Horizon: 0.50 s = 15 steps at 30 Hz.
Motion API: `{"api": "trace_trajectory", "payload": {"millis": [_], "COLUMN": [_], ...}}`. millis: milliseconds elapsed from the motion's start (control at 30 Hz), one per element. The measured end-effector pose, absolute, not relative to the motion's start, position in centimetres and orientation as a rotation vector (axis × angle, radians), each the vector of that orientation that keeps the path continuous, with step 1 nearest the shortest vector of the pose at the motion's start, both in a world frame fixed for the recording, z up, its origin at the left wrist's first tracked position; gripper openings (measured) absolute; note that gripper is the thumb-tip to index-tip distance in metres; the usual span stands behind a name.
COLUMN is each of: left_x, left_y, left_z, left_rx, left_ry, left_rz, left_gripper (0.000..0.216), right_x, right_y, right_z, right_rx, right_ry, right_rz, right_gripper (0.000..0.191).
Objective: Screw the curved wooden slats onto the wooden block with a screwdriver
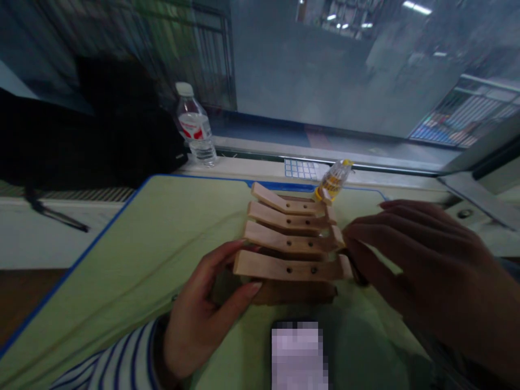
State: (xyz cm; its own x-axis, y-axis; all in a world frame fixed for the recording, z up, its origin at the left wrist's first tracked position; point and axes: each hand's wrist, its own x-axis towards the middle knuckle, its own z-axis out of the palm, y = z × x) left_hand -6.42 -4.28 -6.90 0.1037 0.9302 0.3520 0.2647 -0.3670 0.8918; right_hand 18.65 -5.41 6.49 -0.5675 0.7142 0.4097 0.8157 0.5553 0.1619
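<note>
A wooden slatted piece (284, 241) stands on the table in front of me, with several pale bent slats in a row, each with two dark holes. My left hand (207, 309) grips its near left corner, the thumb at the front and the fingers behind the nearest slat's end. At the slats' right ends, my right hand (422, 260) is closed, its fingertips pressed together beside the short upright wooden bits. Something dark shows under those fingertips, but what they pinch is hidden. A darker wooden base (294, 292) lies below the slats.
A phone (298, 355) with a blurred-out screen lies near me on the blue-edged table (154, 233). Beyond the wooden piece is a small bottle with a yellow cap (337, 177). A water bottle (197, 130) and a black bag (122, 124) stand on the ledge by the window.
</note>
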Motion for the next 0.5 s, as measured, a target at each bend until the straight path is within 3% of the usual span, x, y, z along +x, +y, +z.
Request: {"api": "trace_trajectory", "payload": {"millis": [233,433,500], "left_x": [-6.4,-6.1,-6.0], "left_y": [-3.3,-2.9,-2.8], "left_z": [-7.6,-7.4,-7.4], "left_rx": [1.757,1.741,1.748], "left_ry": [1.219,1.254,1.247], "left_rz": [1.322,1.271,1.25], "left_gripper": [0.046,0.041,0.041], "right_x": [22.4,24.8,24.6], "right_y": [-6.2,-6.9,-6.8], "right_z": [4.9,-1.4,-2.9], "right_rx": [-1.727,-2.091,-2.117], "right_ry": [-2.327,-2.233,-2.169], "right_rz": [-0.597,-0.052,-0.041], "right_gripper": [0.026,0.041,0.046]}}
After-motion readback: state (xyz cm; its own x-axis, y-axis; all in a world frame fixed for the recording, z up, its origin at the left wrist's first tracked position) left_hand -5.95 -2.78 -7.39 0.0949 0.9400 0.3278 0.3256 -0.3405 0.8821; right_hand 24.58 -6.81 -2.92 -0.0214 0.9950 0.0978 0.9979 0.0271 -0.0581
